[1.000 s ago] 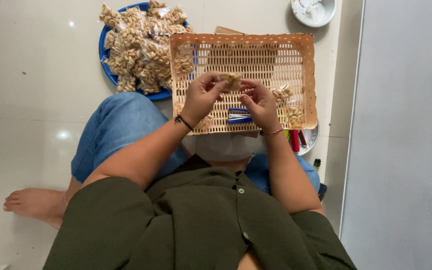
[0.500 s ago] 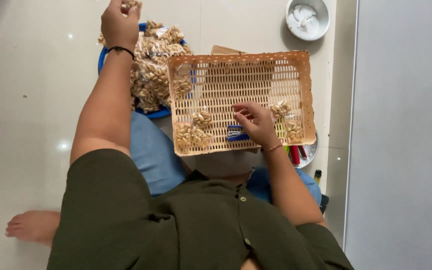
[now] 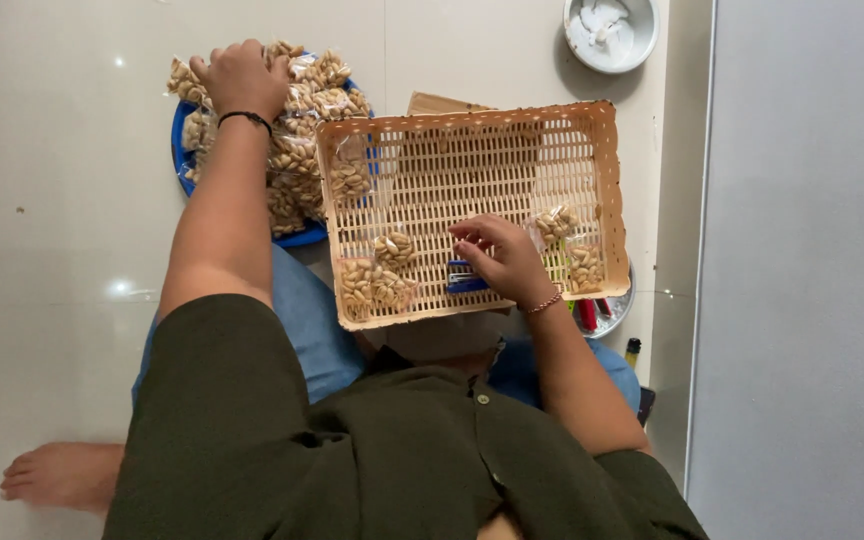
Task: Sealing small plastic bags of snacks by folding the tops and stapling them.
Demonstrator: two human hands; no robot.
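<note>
My left hand (image 3: pixel 242 75) reaches out and lies palm down on a heap of small clear bags of peanuts (image 3: pixel 297 150) piled on a blue round tray (image 3: pixel 184 165). Its fingers curl over the top bags, and I cannot tell whether they grip one. A woven orange plastic basket (image 3: pixel 472 160) rests on my lap. Inside it, my right hand (image 3: pixel 502 262) closes over a blue stapler (image 3: pixel 464 279). Loose peanut bags lie in the basket at the front left (image 3: pixel 377 275) and at the right (image 3: pixel 572 245).
A white bowl (image 3: pixel 609 32) stands on the pale tiled floor beyond the basket. A piece of brown card (image 3: pixel 442 103) pokes out behind the basket. A dish with red items (image 3: pixel 597 312) sits under the basket's right corner. A grey wall (image 3: pixel 812 270) runs along the right.
My left hand left the basket, swung up and out to the left, and now rests on the heap of bags. My right hand stayed in the basket and settled on the stapler.
</note>
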